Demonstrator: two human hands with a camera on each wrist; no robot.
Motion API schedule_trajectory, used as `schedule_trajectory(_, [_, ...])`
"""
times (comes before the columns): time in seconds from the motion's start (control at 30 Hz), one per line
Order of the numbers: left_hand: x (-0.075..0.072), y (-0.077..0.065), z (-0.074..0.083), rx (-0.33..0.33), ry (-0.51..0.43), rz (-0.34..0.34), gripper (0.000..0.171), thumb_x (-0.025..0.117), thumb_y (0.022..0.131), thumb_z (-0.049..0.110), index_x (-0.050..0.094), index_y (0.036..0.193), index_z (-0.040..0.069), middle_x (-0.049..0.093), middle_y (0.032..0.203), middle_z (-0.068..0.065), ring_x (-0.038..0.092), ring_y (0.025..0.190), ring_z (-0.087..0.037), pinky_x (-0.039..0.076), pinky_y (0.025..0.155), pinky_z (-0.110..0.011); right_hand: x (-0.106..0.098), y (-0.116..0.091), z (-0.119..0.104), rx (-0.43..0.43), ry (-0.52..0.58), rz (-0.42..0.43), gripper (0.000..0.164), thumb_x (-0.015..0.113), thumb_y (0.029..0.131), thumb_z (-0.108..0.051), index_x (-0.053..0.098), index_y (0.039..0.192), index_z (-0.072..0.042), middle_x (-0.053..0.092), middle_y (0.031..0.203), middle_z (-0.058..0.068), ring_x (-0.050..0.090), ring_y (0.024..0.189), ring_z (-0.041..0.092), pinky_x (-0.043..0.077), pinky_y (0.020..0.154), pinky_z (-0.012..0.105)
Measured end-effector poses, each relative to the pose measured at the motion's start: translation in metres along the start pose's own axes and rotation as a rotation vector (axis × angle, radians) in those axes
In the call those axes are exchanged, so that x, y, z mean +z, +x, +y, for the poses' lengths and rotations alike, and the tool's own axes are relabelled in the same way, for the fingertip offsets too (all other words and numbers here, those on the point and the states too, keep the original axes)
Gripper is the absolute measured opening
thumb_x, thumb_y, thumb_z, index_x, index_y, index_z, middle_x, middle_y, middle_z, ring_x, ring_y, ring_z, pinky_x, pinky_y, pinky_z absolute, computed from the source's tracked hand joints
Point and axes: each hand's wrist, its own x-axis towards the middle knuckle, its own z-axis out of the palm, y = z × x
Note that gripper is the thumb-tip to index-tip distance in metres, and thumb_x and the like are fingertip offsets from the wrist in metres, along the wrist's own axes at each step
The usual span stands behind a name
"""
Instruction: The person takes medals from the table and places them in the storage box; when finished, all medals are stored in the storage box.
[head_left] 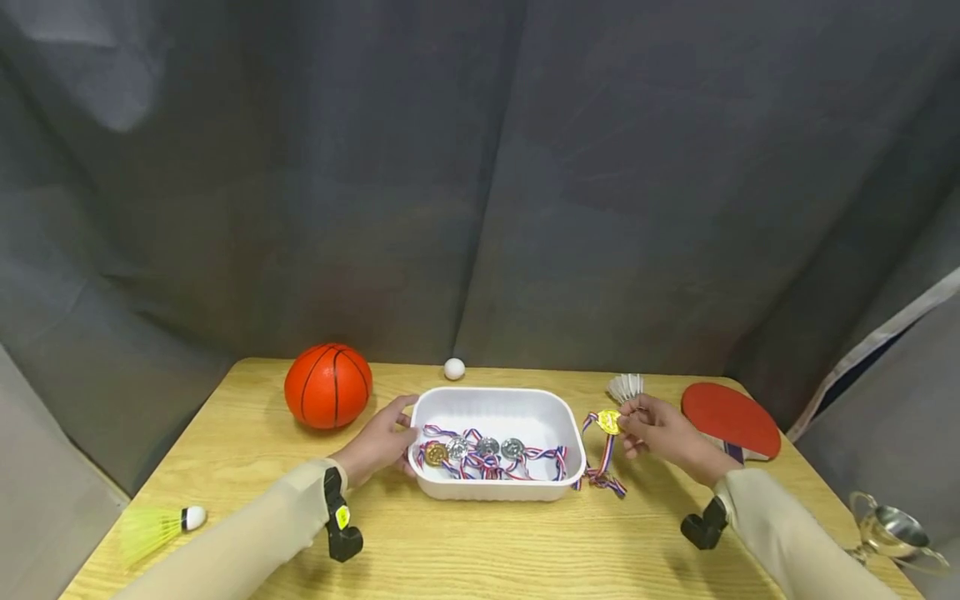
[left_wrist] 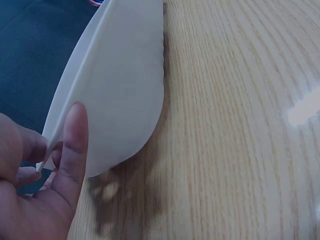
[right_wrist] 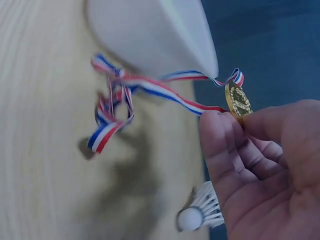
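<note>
Gold medal (head_left: 609, 421) pinched in right hand (head_left: 663, 432) grip, just right of white tray (head_left: 551, 487); striped ribbon (head_left: 600, 477) trails below grip onto counter (head_left: 480, 550). Left hand (head_left: 378, 442) grips tray's left rim. White shuttlecock (head_left: 626, 386) just behind right hand.

Gold medal (head_left: 609, 422) pinched edge-on at fingertips of right hand (head_left: 663, 433), lifted off table, just right of tub. Its red-white-blue ribbon (head_left: 600, 467) hung down from grip, loose end bunched on wood beside tub wall. White plastic tub (head_left: 491, 492), shallow, rounded corners, upright, left rim gripped by left hand (head_left: 378, 442); four medals inside.
</note>
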Motion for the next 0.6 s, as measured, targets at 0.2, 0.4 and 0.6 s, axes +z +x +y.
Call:
schedule_trajectory(0.2, [-0.001,0.000,0.000,-0.002,-0.001,-0.005,0.062,0.051,0.105,0.000,0.029,0.163,0.004,0.049,0.130,-0.029,0.067,0.078,-0.031,0.066,0.058,-0.038,-0.008,0.000,-0.028,-0.068,0.016,0.028,0.031,0.055,0.108,-0.011,0.043,0.125,0.012,0.068,0.088,0.001,0.068,0.079,0.011,0.067,0.076,0.030])
schedule_trajectory(0.4, [-0.001,0.000,0.000,-0.014,0.006,0.000,0.061,0.050,0.105,0.000,0.030,0.163,0.005,0.048,0.129,-0.028,0.067,0.077,-0.030,0.066,0.059,-0.036,-0.014,-0.001,-0.057,-0.111,0.007,0.070,0.031,0.055,0.108,-0.015,0.044,0.125,0.009,0.072,0.089,0.000,0.070,0.080,0.010,0.066,0.075,0.027])
schedule_trajectory(0.6, [-0.001,0.001,-0.001,-0.023,0.011,0.003,0.061,0.050,0.105,0.000,0.030,0.163,0.006,0.049,0.131,-0.028,0.067,0.079,-0.030,0.066,0.058,-0.034,-0.015,0.001,-0.084,-0.126,-0.003,0.102,0.035,0.054,0.110,-0.021,0.044,0.129,0.006,0.072,0.101,0.008,0.071,0.088,0.015,0.067,0.085,0.028])
